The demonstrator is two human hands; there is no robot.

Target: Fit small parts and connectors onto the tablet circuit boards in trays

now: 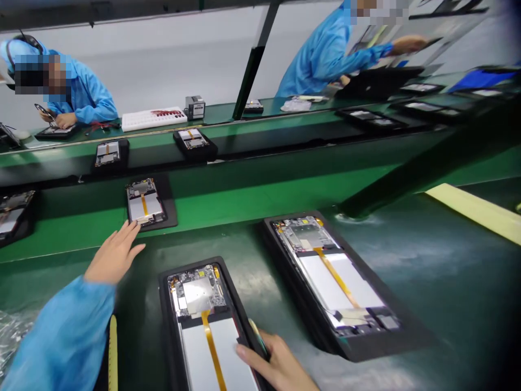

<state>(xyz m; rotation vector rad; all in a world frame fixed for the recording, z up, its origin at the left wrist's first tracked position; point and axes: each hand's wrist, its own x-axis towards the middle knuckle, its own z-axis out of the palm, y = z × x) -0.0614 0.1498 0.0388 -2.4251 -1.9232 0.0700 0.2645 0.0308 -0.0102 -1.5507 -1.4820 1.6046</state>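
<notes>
My left hand (pixel 116 251) is stretched out, fingers extended, at the near edge of an opened tablet (pixel 145 203) in a black tray on the green strip. Its fingertips seem to touch that tray's corner. My right hand (pixel 280 361) grips the side of a nearer black tray (pixel 165 296), thumb over the rim. In this tray lies another opened tablet (pixel 220 347), showing its circuit board, white battery and an orange ribbon cable. A slim greenish object (pixel 257 334) shows by the right fingers; its kind is unclear.
To the right lies a third opened tablet (pixel 337 271) in its tray. A dark slanting post (pixel 407 174) and a yellow strip (pixel 474 209) stand beyond. Several trayed tablets line the conveyor (pixel 260 149). Two co-workers in blue work across it. Clear plastic (pixel 14 336) lies at left.
</notes>
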